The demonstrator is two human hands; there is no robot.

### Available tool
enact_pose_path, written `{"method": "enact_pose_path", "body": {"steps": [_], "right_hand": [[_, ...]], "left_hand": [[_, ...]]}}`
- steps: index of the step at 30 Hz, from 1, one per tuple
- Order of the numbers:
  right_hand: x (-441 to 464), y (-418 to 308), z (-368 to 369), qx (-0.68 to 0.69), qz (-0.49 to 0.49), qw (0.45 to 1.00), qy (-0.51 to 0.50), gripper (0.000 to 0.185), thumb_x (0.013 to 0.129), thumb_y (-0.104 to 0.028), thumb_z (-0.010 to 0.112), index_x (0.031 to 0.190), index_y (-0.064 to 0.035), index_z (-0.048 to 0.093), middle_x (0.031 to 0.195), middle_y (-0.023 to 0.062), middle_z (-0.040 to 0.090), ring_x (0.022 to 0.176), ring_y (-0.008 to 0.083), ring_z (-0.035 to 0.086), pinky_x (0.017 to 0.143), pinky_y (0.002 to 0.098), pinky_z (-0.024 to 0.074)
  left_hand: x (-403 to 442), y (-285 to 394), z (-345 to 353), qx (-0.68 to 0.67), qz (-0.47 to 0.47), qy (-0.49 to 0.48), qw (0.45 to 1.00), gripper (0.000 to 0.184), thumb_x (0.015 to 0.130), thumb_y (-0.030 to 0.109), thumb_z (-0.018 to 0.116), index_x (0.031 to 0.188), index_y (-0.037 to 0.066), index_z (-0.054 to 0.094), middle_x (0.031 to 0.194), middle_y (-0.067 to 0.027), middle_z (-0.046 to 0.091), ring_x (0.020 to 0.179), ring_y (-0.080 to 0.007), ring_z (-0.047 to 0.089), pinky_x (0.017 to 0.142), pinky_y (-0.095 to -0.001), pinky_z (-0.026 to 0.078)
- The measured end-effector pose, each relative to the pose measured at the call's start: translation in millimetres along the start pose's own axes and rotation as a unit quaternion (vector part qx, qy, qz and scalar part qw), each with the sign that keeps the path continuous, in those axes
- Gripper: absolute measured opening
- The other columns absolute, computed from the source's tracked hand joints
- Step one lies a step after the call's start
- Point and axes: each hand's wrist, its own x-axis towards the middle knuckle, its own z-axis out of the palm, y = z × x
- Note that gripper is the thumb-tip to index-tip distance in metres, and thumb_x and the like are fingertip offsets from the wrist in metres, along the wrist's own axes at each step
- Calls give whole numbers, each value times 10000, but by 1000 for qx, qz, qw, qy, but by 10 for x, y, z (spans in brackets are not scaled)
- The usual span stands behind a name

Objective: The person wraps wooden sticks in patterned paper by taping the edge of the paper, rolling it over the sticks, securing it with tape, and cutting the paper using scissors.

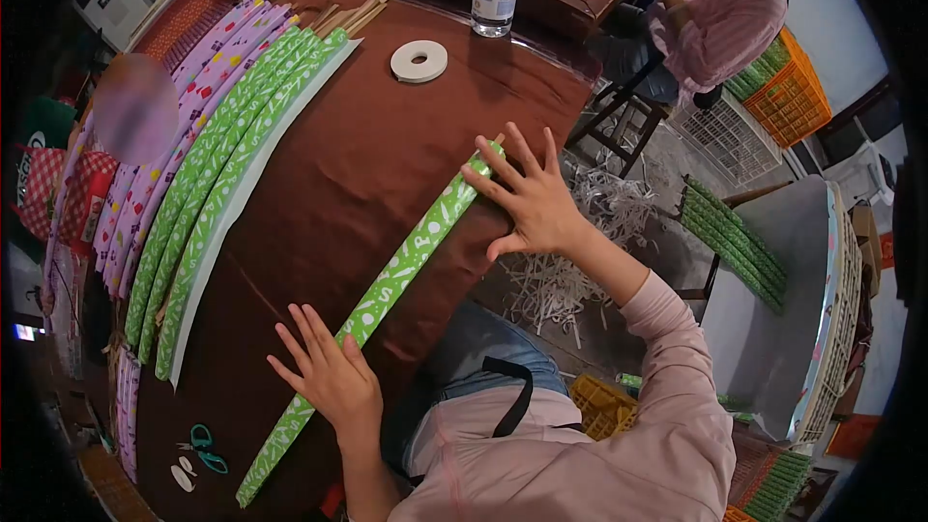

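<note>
A long, narrow roll of green paper with white printed shapes (401,271) lies slantwise across the brown-covered table (309,193). A thin stick tip pokes out of its upper end. Near that upper end rests my right hand (534,201), fingers spread, fingertips on the paper. My left hand (333,373) lies over the lower part, palm down with its fingers apart. To the left, several similar green strips (227,150) lie side by side, the nearest showing a pale paper edge. Beyond them are purple patterned strips (198,68), partly blurred.
Teal-handled scissors (205,449) lie at the lower left. A white tape roll (419,62) and a water bottle (495,0) stand toward the back. Another person (720,14) sits at upper right. Paper shreds (580,251) litter the floor; green rolls (730,242) lean by a pale bin.
</note>
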Motion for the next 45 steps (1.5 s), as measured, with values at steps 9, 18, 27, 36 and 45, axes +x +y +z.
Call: {"method": "enact_pose_path", "body": {"steps": [9,18,27,36,45], "right_hand": [[96,238,-115,6,90,988,123,1023,805,-815,374,1521,-87,315,1588,130,270,1479,386,170,1164,592,58],[546,-1635,49,62,63,996,9,424,944,-449,563,1282,-209,654,1477,66,475,1434,401,281,1145,636,82],[521,-1570,154,-17,73,996,-49,387,1015,-413,446,1304,-245,640,1540,41,395,1470,356,217,1157,625,32],[580,-2119,-304,81,-188,973,-105,549,932,-384,562,1431,-166,490,1558,71,348,1461,341,249,1176,553,181],[599,-2160,-54,122,-351,924,-90,481,901,-22,572,1369,-127,546,1443,92,501,1321,350,479,1033,498,432]], "left_hand": [[1,-6,-15,-19,5,18,1000,586,980,307,482,1475,15,370,1549,-133,352,1425,-388,297,1145,-614,137],[-29,2,-93,-123,-34,64,990,613,940,347,549,1446,26,420,1501,-152,409,1405,-349,339,1139,-581,202],[-619,-470,-74,-91,48,68,992,577,945,344,558,1423,37,456,1471,-147,443,1403,-279,372,1159,-473,273],[-815,-836,22,-54,44,151,986,471,872,186,533,1294,-20,572,1286,-178,600,1229,-311,562,1098,-428,398],[-1064,-1188,-22,-69,58,149,985,441,888,175,529,1287,-5,581,1315,-150,592,1231,-278,562,1094,-404,410]]}}
